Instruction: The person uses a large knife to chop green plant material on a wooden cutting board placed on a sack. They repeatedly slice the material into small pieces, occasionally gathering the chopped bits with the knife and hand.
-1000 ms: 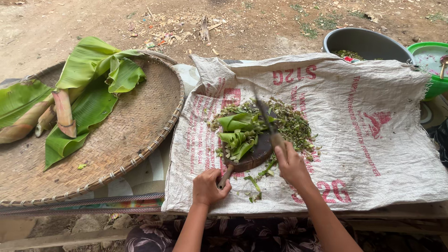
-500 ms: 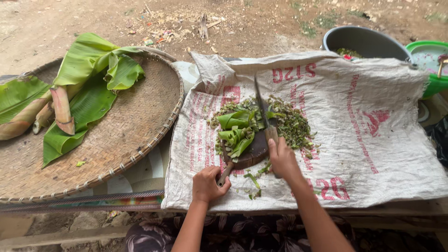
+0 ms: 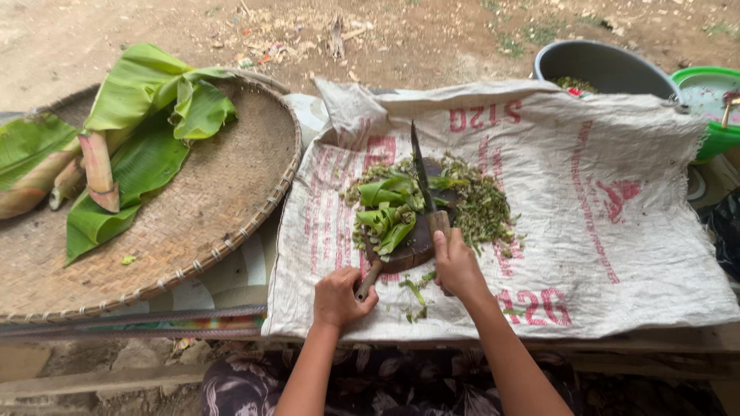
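Observation:
A small dark wooden chopping board (image 3: pixel 414 245) lies on a white woven sack (image 3: pixel 617 231). Green leaf pieces (image 3: pixel 389 208) sit on its left half, and a pile of finely chopped greens (image 3: pixel 482 200) lies to the right. My left hand (image 3: pixel 339 296) grips the board's wooden handle (image 3: pixel 368 280) at the near edge. My right hand (image 3: pixel 456 266) is shut on the handle of a long knife (image 3: pixel 420 169), whose blade stands upright on edge over the greens, pointing away from me.
A large round woven tray (image 3: pixel 193 231) at the left holds banana leaves (image 3: pixel 146 115) and stem pieces. A grey basin (image 3: pixel 601 65) and a green tub (image 3: pixel 713 100) stand at the far right. A few green scraps (image 3: pixel 416 296) lie near the sack's front edge.
The knife has swung from lying slanted over the greens to standing nearly straight, its tip lifted away from me. My left hand stays on the board's handle.

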